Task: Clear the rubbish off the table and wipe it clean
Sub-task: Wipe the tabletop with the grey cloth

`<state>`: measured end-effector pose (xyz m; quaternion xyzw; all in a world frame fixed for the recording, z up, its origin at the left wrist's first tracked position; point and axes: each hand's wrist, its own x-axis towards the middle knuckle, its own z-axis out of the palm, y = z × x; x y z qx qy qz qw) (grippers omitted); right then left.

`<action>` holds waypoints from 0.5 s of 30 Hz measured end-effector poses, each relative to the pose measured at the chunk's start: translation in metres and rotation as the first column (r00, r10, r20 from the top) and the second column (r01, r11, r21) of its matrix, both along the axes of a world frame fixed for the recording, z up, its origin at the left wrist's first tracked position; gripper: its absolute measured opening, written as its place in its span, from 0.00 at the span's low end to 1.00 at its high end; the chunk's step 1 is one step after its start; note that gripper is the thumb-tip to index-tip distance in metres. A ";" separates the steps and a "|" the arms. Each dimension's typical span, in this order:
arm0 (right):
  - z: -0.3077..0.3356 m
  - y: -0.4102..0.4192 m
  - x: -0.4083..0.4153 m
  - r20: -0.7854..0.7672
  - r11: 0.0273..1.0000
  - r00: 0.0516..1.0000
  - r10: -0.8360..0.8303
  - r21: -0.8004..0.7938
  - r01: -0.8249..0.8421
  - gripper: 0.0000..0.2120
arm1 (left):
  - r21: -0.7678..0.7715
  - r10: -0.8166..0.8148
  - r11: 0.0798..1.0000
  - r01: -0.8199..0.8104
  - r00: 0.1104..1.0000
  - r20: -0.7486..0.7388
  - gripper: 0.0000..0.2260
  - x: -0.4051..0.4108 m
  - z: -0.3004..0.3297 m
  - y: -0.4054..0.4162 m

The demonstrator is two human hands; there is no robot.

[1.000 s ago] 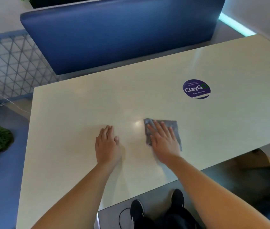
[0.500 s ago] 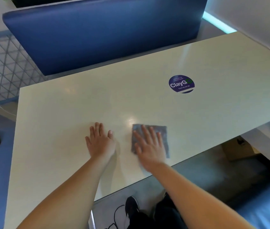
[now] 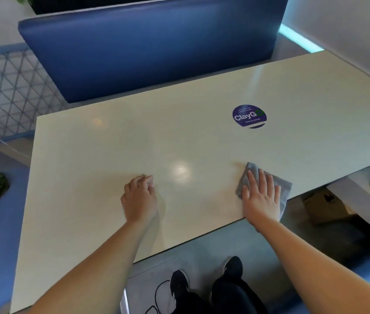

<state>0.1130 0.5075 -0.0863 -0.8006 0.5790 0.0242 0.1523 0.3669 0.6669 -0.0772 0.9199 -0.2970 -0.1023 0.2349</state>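
Right hand (image 3: 261, 198) flat, fingers straight, pressing the grey cloth (image 3: 268, 186) onto the table (image 3: 111, 143) at its near edge, over toward the right end; the cloth's near corner hangs just past that edge. Left hand (image 3: 140, 197) rests on the tabletop well apart from the cloth, near the middle of the near edge, fingers curled under, holding nothing. A round purple ClayGo sticker (image 3: 249, 116) sits farther in, beyond the cloth
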 end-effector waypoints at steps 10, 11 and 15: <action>-0.007 0.142 0.128 0.088 0.756 0.751 0.655 -0.082 -0.649 0.27 | -0.173 -0.119 0.981 0.086 0.974 -0.192 0.13 0.017 0.006 0.015; -0.008 0.141 0.129 0.085 0.716 0.711 0.698 -0.071 -0.695 0.26 | -0.208 -0.080 0.978 0.035 0.973 -0.215 0.12 0.017 0.010 0.017; -0.009 0.093 0.104 0.062 0.658 0.655 0.753 -0.091 -0.748 0.27 | -0.194 0.093 0.972 -0.131 0.977 -0.193 0.16 0.020 0.007 0.043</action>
